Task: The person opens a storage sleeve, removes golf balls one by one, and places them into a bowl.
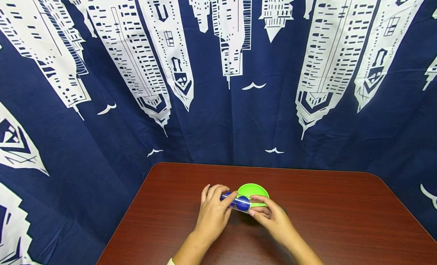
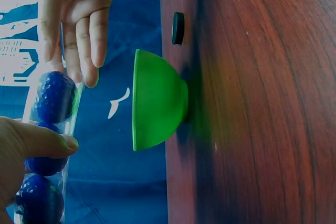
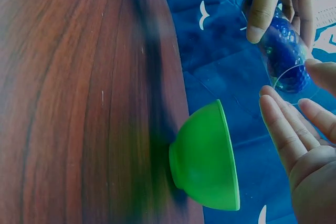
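Note:
My left hand [image 1: 211,215] grips a clear tube [image 2: 72,109] that holds dimpled blue balls [image 2: 54,97], which look like golf balls. Three of them show in a row in the left wrist view. The tube is held above the table, one end pointing toward my right hand [image 1: 274,219]. That hand's fingers are spread and nearly straight, with the fingertips right at the tube's end rim. A bright green bowl [image 1: 252,190] stands upright just beyond the hands in the head view. The wrist views show only its outer side, so its inside is partly hidden.
A small black disc [image 2: 178,28], like a cap, lies on the table close to the bowl. The reddish-brown wooden table [image 1: 334,204] has rounded far corners. Behind it hangs a dark blue cloth [image 1: 211,139] printed with white buildings and birds.

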Tool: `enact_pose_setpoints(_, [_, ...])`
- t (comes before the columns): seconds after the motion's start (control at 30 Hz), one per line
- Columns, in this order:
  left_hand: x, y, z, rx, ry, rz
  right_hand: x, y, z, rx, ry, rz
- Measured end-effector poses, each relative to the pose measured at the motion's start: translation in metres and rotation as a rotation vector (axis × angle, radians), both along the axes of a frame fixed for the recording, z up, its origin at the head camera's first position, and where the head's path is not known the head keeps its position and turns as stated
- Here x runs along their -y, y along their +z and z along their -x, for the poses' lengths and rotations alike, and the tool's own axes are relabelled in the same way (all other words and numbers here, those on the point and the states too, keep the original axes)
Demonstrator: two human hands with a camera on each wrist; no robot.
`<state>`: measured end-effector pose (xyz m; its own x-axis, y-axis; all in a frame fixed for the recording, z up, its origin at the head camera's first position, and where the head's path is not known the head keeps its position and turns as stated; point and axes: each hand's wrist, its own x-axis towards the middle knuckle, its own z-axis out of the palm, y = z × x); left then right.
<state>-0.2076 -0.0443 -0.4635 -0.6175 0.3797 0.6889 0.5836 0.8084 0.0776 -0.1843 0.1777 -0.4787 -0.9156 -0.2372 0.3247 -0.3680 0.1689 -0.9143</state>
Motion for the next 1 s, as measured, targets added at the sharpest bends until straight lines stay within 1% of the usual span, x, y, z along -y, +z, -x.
enact_pose_setpoints(0.1, [0.0007,0.0017,-0.0001,-0.005,0.000,0.002,0.0011,0.0000,-0.0002,0.024,0.011,0.007])
enact_pose_setpoints(0.23, [0.0013,0.0030,-0.0003,0.000,-0.007,-0.003,0.0021,-0.0004,-0.0004,0.026,0.000,0.011])
enact_pose_setpoints(0.6, [0.0033,0.0021,-0.0002,0.006,-0.005,-0.022,0.0043,0.0000,0.0007,-0.032,-0.014,0.014])
enact_pose_setpoints(0.83, [0.0033,0.0002,0.0001,0.037,-0.003,-0.029,0.0030,0.0022,0.0007,-0.046,-0.058,-0.011])
enact_pose_setpoints(1.0, [0.0029,-0.0009,0.0001,0.056,0.003,-0.036,0.0022,0.0039,0.0001,-0.072,-0.059,-0.015])
